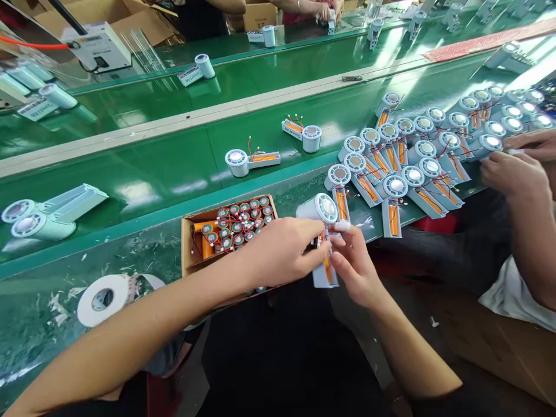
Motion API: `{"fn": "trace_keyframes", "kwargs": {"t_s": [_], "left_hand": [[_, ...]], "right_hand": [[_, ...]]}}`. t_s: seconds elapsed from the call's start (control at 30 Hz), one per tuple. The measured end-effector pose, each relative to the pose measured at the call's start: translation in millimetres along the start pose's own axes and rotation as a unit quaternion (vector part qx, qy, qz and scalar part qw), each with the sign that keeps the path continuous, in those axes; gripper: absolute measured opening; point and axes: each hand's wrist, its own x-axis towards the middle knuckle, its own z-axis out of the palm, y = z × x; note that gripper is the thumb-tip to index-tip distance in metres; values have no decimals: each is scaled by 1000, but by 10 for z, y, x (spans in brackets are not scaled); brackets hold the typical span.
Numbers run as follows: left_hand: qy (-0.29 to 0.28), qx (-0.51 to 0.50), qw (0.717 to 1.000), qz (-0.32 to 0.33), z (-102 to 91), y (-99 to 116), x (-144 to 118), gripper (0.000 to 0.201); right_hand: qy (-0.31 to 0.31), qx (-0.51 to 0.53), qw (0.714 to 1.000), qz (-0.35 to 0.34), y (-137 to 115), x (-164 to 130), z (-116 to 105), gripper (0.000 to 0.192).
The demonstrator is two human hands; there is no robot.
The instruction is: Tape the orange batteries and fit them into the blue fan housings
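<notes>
Head view: both hands' fingers pinch a fan housing (322, 231), left hand (282, 250) and right hand (353, 260) closed around its handle (light, rigid plastic; thin wires look fragile).

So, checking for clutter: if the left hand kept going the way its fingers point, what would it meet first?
Probably the right hand: the left hand points right across the fan unit both hold, though depth is unclear.
</notes>
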Motion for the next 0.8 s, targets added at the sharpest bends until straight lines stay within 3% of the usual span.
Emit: {"fn": "trace_keyframes", "kwargs": {"t_s": [0.13,0.27,0.37,0.5,0.6,0.8], "left_hand": [[10,-156,987,-30,79,377,-434,23],[46,-273,960,-43,346,481,-934,17],[83,-307,946,-65,556,515,-1236,15],[128,-250,948,-148,732,571,-1525,12],[162,-178,955,-176,837,562,-1695,27],[283,-8,955,-85,1017,476,-1913,43]], "right_hand": [[70,236,962,118,-274,-424,283,61],[-39,352,914,200,-360,-654,410,74],[-89,353,911,193,-301,-787,437,69],[-98,297,934,170,-212,-972,498,62],[-87,291,939,162,-182,-1069,585,65],[-48,260,949,174,-186,-1182,768,74]]}}
